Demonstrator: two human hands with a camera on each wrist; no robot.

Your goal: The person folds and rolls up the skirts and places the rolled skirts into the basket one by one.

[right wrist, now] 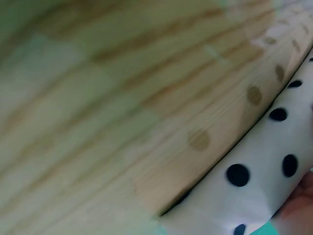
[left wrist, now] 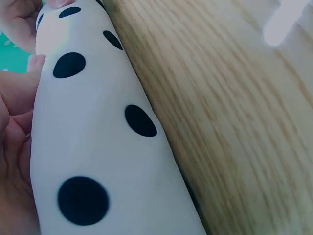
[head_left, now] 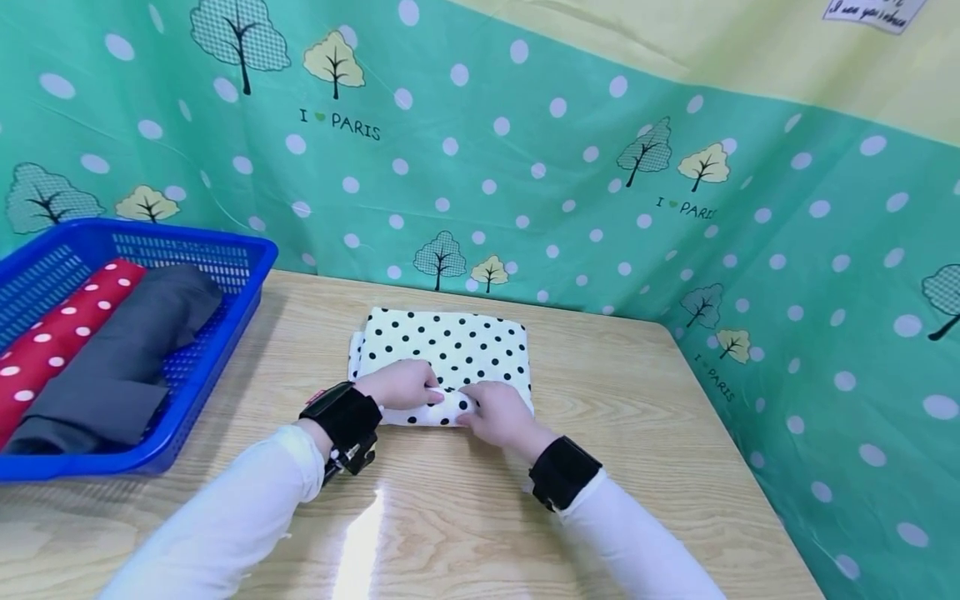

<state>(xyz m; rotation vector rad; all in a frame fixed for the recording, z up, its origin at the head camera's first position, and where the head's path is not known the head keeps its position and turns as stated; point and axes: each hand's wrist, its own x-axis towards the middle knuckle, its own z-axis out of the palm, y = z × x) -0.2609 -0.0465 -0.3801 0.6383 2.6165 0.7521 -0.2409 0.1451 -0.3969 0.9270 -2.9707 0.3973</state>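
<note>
A white cloth with black polka dots (head_left: 457, 342) lies folded into a rough rectangle on the wooden table. Its near edge is turned up into a thick roll or fold. My left hand (head_left: 401, 385) grips that edge left of its middle, and my right hand (head_left: 502, 412) grips it just to the right, thumbs close together. In the left wrist view the rounded dotted edge (left wrist: 98, 132) fills the middle, with fingers (left wrist: 17, 98) behind it. The right wrist view has the same edge (right wrist: 259, 161) along the tabletop, with part of a hand at the lower right.
At the left stands a blue plastic basket (head_left: 217, 358) holding a red cloth with white dots (head_left: 75, 321) and a dark grey cloth (head_left: 123, 358). A green printed curtain (head_left: 480, 167) hangs behind and along the right of the wooden table (head_left: 630, 392).
</note>
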